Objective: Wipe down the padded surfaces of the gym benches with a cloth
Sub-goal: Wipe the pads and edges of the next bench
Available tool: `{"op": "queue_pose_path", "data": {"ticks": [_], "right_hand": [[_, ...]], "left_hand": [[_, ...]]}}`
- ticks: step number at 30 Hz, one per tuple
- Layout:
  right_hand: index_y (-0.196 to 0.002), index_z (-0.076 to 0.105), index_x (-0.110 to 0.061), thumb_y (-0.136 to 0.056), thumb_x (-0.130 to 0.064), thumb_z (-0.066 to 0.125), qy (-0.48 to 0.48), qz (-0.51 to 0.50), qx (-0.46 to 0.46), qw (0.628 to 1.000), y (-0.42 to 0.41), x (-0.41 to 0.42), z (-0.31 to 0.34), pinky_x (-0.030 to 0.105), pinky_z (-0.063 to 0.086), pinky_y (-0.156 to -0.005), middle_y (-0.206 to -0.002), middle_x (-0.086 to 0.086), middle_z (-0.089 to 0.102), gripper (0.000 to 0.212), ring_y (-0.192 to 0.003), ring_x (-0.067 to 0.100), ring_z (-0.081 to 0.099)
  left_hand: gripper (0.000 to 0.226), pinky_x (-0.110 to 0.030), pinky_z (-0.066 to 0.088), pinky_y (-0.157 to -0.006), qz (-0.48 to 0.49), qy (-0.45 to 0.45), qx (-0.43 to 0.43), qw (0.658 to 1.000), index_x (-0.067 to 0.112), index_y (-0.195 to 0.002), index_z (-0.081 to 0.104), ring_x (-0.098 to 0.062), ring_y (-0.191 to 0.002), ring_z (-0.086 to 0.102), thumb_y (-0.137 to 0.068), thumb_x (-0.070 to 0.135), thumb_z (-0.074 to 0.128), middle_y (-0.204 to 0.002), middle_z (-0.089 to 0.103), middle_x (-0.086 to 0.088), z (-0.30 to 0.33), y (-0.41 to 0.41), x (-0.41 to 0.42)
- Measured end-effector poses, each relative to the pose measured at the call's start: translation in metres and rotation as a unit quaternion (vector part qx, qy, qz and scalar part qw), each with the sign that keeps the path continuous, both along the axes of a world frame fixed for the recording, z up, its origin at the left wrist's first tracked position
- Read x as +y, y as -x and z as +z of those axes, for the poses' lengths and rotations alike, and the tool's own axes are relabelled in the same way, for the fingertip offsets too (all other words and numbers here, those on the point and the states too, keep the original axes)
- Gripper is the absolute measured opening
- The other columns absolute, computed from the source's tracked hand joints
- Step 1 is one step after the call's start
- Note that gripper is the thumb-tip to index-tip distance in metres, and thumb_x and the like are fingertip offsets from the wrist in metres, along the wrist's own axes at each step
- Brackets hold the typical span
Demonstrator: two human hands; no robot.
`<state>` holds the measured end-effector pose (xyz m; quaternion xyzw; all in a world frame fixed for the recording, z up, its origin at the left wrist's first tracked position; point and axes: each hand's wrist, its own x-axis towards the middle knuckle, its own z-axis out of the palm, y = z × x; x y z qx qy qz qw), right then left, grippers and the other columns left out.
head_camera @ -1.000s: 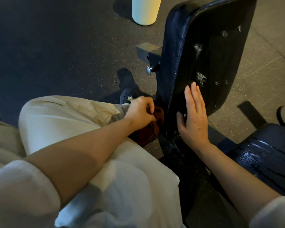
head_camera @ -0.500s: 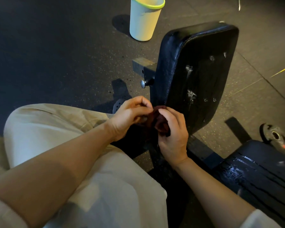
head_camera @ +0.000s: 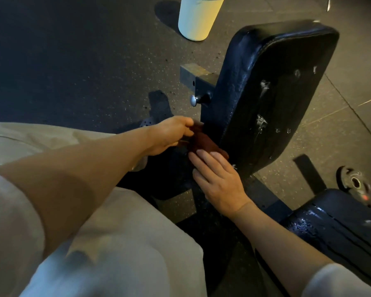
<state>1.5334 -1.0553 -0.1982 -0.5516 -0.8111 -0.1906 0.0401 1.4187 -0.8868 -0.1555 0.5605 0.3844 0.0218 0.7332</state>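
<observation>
A black padded bench pad (head_camera: 272, 93) stands tilted in front of me, its cover cracked with white specks. A dark red cloth (head_camera: 204, 140) lies bunched at the pad's lower left edge. My left hand (head_camera: 171, 133) pinches the cloth's upper end with curled fingers. My right hand (head_camera: 217, 179) lies flat with straight fingers on the cloth's lower end, beside the pad. A second black pad (head_camera: 338, 228) with a wet, cracked surface sits at the lower right.
A pale bucket (head_camera: 198, 18) stands on the dark rubber floor beyond the pad. A metal frame tube with a pull pin (head_camera: 196, 99) juts out left of the pad. A weight plate (head_camera: 354, 181) lies at the right. My knee in beige trousers (head_camera: 51, 138) is at the left.
My right hand has let its curled grip on the cloth go and now lies flat on it. The left hand has stretched the cloth upward along the pad's edge. The view has moved closer.
</observation>
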Motion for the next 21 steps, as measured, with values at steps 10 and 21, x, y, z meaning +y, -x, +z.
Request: {"op": "queue_pose_path", "data": {"ticks": [10, 21], "right_hand": [[-0.118, 0.064, -0.013, -0.094, -0.007, 0.042, 0.026, -0.043, -0.036, 0.998, 0.004, 0.0, 0.009, 0.044, 0.018, -0.117, -0.148, 0.013, 0.044, 0.033, -0.14, 0.036, 0.032], [-0.096, 0.072, -0.017, -0.089, -0.01, 0.059, 0.075, -0.005, -0.016, 0.997, 0.005, -0.007, 0.012, 0.041, 0.034, -0.104, -0.129, 0.009, 0.061, 0.016, -0.128, 0.032, 0.045]], "left_hand": [[0.041, -0.034, 0.045, -0.102, -0.008, 0.042, -0.065, 0.997, 0.026, -0.125, 0.057, -0.016, -0.116, 0.058, -0.102, 0.005, 0.031, -0.122, 0.063, -0.002, -0.014, 0.018, -0.01], [0.048, -0.037, 0.041, -0.108, -0.078, 0.017, -0.043, 0.996, 0.032, -0.13, 0.053, -0.009, -0.12, 0.055, -0.099, -0.001, 0.038, -0.131, 0.06, 0.004, -0.02, 0.039, -0.016]]}}
